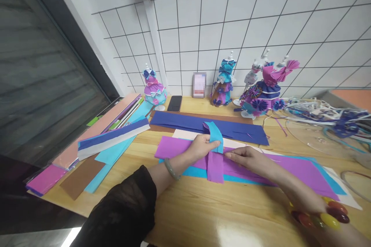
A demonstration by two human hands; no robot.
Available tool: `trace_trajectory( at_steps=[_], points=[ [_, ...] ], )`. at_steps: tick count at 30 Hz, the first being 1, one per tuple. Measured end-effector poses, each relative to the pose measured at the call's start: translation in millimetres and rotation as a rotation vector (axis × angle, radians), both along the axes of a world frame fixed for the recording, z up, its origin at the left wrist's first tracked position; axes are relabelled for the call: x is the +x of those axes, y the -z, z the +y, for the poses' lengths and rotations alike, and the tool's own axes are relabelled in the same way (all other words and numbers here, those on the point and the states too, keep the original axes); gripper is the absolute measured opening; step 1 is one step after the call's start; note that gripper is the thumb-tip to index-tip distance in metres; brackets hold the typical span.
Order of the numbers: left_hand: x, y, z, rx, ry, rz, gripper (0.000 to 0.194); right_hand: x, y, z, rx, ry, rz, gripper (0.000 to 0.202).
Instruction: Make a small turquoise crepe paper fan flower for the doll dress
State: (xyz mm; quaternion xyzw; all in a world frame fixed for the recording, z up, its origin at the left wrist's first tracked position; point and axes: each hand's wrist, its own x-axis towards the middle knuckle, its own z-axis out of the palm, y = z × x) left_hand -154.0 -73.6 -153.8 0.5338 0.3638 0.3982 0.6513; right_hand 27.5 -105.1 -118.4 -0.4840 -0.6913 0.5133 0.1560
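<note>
1. Head cam: left hand [201,147] pinches a teal paper strip [216,136] shut betw. thumb & fingers; right hand [249,158] lies flat, fingers open, on the purple sheet [301,170].
2. Risk: thin paper could tear or crease crooked if pulled too hard.
3. Strip runs front-to-back across the sheet's left-right length, mid table [191,212].

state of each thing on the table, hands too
left hand: fingers pinching the folded light blue crepe paper strip
right hand: pressed flat on the long purple crepe paper sheet
short purple crepe strip: lying crosswise
dark blue crepe sheet: flat
black phone: screen dark
paper-dressed doll figures: upright
</note>
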Motion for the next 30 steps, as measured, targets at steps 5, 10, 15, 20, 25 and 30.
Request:
trace_trajectory(
  at_steps=[5,10,15,20,25,30],
  points=[
    [0.9,-1.6,-0.5,-0.027,0.007,-0.006,0.033,0.5,-0.2,0.8,0.033,-0.024,-0.013,0.047],
    [0.9,-2.4,-0.5,-0.022,0.010,-0.009,0.036,1.1,0.3,1.4,0.038,-0.025,-0.057,0.050],
    [0.0,-1.3,-0.1,-0.010,0.005,-0.011,0.036,1.2,3.5,0.9,0.056,-0.020,-0.039,0.049],
    [-0.4,-4.2,-1.0,-0.009,0.017,-0.042,0.036,1.3,3.4,-0.2,0.048,-0.005,-0.061,0.049],
    [-0.5,-5.8,-1.1,-0.002,-0.009,-0.051,0.033,-1.6,-1.4,-2.0,0.057,-0.016,-0.079,0.048],
    [-0.8,-6.8,-1.3,-0.006,0.006,-0.033,0.033,-6.9,-2.3,-3.0,0.062,-0.007,-0.065,0.046]
  ],
)
